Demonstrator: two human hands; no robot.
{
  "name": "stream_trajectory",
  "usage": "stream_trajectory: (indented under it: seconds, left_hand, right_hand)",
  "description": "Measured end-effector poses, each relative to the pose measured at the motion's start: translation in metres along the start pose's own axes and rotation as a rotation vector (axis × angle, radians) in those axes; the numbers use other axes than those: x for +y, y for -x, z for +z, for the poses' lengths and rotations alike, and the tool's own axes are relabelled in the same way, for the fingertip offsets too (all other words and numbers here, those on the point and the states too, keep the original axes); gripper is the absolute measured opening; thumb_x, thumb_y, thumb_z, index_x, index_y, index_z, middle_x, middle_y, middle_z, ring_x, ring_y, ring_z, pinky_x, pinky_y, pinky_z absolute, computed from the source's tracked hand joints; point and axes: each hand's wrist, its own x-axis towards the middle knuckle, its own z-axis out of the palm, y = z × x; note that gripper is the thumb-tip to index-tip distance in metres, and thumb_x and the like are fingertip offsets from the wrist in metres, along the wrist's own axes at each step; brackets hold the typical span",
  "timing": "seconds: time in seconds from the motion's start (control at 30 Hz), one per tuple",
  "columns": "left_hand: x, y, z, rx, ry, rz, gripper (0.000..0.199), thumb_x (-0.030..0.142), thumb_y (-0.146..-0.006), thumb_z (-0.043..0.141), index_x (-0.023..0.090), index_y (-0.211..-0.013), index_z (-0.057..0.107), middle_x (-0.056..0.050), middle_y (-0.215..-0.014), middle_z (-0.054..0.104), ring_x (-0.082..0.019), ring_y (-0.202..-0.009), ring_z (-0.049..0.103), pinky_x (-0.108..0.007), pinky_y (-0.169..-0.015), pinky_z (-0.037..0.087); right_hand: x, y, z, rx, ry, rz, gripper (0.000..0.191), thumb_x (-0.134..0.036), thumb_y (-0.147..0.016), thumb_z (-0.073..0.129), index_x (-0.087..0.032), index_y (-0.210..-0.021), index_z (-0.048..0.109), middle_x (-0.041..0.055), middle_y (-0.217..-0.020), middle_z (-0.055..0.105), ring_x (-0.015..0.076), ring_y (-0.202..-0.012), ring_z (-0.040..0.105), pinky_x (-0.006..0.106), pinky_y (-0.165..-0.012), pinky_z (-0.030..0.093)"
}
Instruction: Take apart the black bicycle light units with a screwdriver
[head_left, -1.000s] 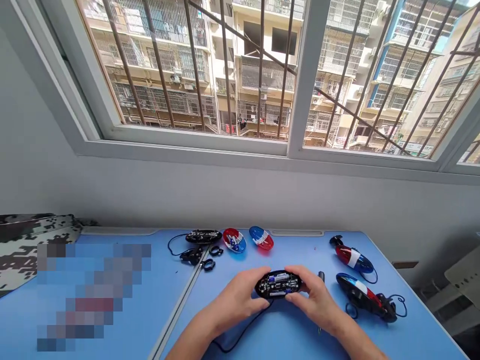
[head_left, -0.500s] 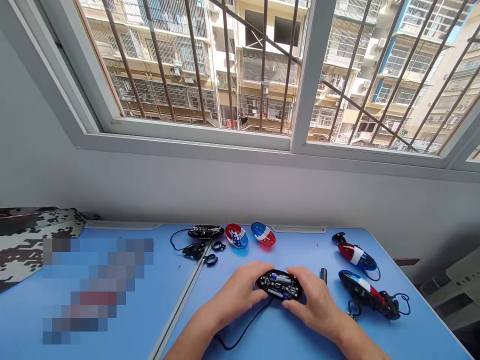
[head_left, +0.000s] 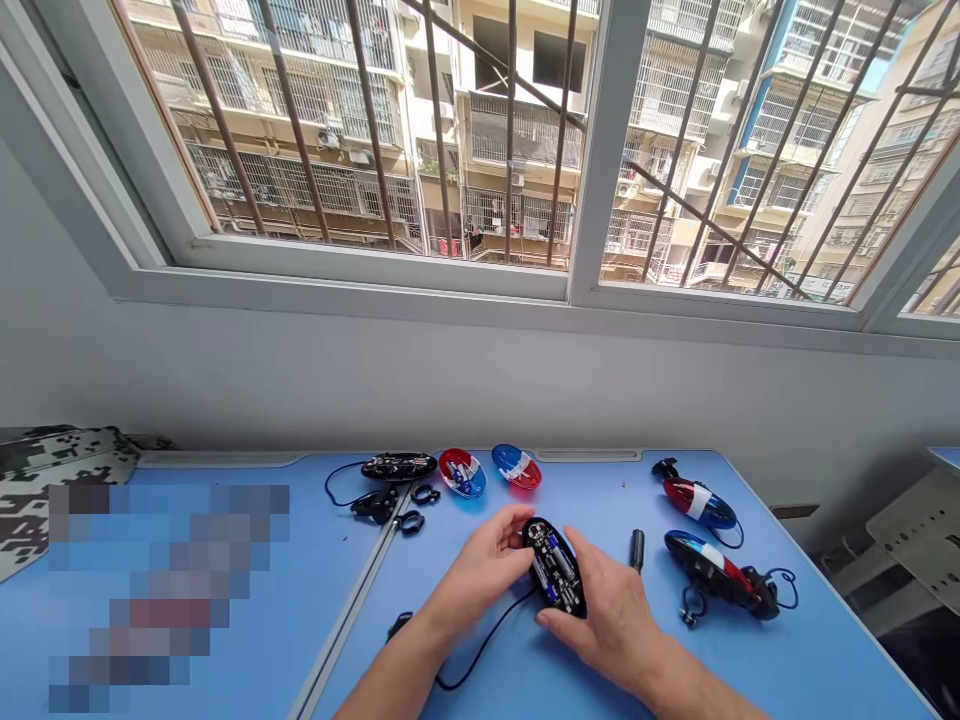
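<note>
A black oval light housing (head_left: 556,567), with batteries and a circuit board showing in its open face, stands lengthwise on the blue table (head_left: 225,490). My left hand (head_left: 480,566) grips its upper left side. My right hand (head_left: 601,625) holds its lower end, fingers across the rim. A thin black cable (head_left: 487,645) runs from the housing down past my left wrist. Its far end lies hidden beneath my forearm. The housing's underside is hidden.
Beyond my hands lie a second black housing (head_left: 399,467), black clips (head_left: 382,505), and red-and-blue clear shells (head_left: 461,472) (head_left: 516,467). To the right stand a black cylinder (head_left: 637,550) and assembled red, white and blue lights (head_left: 697,505) (head_left: 712,565). Camouflage cloth (head_left: 52,465) lies far left.
The housing has turned from lying crosswise to lengthwise. My hands have shifted around it, the right one lower. The view has moved slightly, with the table lower in the picture.
</note>
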Motion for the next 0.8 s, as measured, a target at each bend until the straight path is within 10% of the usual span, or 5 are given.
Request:
stream_trajectory:
  seconds: [0.23,0.5,0.8]
  left_hand:
    - [0.005,0.002,0.006,-0.013,0.096,-0.014,0.038,0.024,-0.078,0.055,0.015,-0.115,0.058,-0.009,-0.114,0.067,-0.024,-0.111,0.059,-0.033,-0.093,0.048]
    - [-0.007,0.002,-0.002,-0.264,-0.239,0.076,0.106,0.018,-0.059,0.073,0.021,-0.150,0.018,-0.011,-0.154,0.031,-0.032,-0.135,0.037,-0.045,-0.113,0.031]
    - [-0.021,0.000,0.007,-0.189,-0.598,0.211,0.117,0.021,-0.060,0.077,0.022,-0.153,0.007,-0.014,-0.159,0.018,-0.037,-0.145,0.015,-0.051,-0.118,0.019]
  right_hand:
    - [-0.009,-0.002,-0.004,-0.037,0.019,0.077,0.087,-0.040,-0.072,0.072,-0.017,-0.145,0.031,0.0145,-0.113,0.070,0.0316,-0.094,0.069,0.041,-0.076,0.056]
    - [-0.010,-0.004,-0.007,-0.094,0.024,0.113,0.083,-0.039,-0.076,0.065,-0.007,-0.144,0.029,0.0182,-0.106,0.071,0.0342,-0.091,0.069,0.044,-0.074,0.056]
    - [-0.015,-0.006,-0.015,-0.085,-0.049,0.159,0.069,-0.030,-0.076,0.060,-0.016,-0.140,0.039,0.0126,-0.115,0.069,0.0305,-0.099,0.067,0.042,-0.081,0.053]
